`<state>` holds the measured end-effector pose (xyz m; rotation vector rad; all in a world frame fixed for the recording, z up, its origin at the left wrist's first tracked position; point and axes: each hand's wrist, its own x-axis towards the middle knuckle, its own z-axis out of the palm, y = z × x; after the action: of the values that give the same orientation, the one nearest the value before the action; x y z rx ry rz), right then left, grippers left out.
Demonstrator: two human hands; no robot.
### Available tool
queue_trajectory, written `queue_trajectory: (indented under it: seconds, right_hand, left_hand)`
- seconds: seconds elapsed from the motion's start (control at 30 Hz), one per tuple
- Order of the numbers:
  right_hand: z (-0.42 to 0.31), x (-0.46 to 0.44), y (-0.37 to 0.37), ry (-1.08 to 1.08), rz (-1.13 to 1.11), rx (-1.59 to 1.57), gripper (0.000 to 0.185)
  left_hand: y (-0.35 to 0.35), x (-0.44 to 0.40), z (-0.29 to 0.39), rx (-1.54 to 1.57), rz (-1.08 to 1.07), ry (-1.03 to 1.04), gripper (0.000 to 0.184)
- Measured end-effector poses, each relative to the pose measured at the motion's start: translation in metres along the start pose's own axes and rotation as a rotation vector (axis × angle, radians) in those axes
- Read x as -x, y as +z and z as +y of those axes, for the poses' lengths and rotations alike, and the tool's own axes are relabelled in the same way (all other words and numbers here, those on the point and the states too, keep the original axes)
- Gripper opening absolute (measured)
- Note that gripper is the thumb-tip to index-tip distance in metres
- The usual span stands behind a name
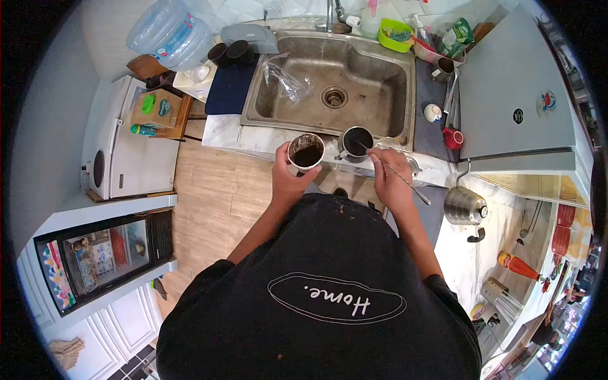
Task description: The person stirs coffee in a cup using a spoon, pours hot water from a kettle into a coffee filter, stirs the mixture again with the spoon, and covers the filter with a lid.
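Note:
My left hand is wrapped round a pale cup, tilted so its inside shows. Dark residue coats its wall, and something dark lies at the bottom. My right hand pinches a long thin metal spoon. The spoon's far end dips into a metal cup filled with something dark, which stands on the counter at the sink's front edge. Beside that cup, partly behind my right hand, is a clear glass dish.
Ahead is a steel sink with a clear plastic bag in it. On the right are a red mug, a small white round item and a steel kettle. Dark cups stand at the back left.

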<state>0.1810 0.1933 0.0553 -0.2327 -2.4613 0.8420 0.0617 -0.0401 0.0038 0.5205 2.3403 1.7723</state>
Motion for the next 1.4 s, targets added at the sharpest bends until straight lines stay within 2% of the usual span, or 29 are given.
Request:
queue_trajectory:
  seconds: [0.2, 0.3, 0.4, 0.5, 0.6, 0.7, 0.83, 0.93, 1.03, 1.27, 1.4]
  right_hand:
    - [0.009, -0.001, -0.004, 0.091, 0.029, 0.012, 0.010]
    - [0.003, 0.002, -0.001, -0.022, 0.036, 0.008, 0.010]
    - [0.000, -0.005, 0.005, 0.021, -0.007, -0.002, 0.010]
    - [0.007, -0.003, 0.003, 0.067, 0.066, 0.000, 0.010]
    - [0.005, 0.003, -0.005, 0.054, 0.015, 0.053, 0.010]
    - [-0.005, -0.001, 0.001, 0.027, -0.025, -0.032, 0.010]
    - [0.009, -0.004, 0.007, 0.043, 0.074, -0.032, 0.010]
    - [0.010, 0.002, -0.001, 0.067, 0.030, 0.027, 0.011]
    - [0.002, 0.001, 0.002, -0.026, 0.000, -0.058, 0.011]
    - [0.011, 0.000, -0.002, 0.055, 0.021, -0.012, 0.011]
    - [0.000, -0.001, 0.003, -0.030, 0.021, -0.093, 0.009]
  left_hand:
    - [-0.001, -0.001, -0.002, -0.073, 0.012, 0.041, 0.082]
    - [0.001, -0.001, -0.006, -0.055, 0.010, 0.016, 0.083]
    - [0.004, -0.001, -0.006, -0.042, 0.001, 0.032, 0.082]
    - [0.005, -0.002, 0.002, -0.083, -0.005, 0.043, 0.082]
    - [0.005, -0.002, -0.002, -0.058, 0.001, 0.050, 0.082]
    - [0.007, -0.002, 0.001, 0.011, -0.007, 0.001, 0.082]
    - [0.004, -0.003, 0.010, -0.067, -0.006, 0.001, 0.081]
    - [0.004, -0.004, 0.007, -0.055, 0.008, 0.018, 0.080]
    - [0.005, -0.003, 0.008, -0.013, 0.011, -0.007, 0.080]
    - [0.002, -0.006, 0.007, -0.049, 0.017, 0.028, 0.080]
    - [0.004, -0.006, 0.005, -0.025, 0.017, 0.025, 0.079]
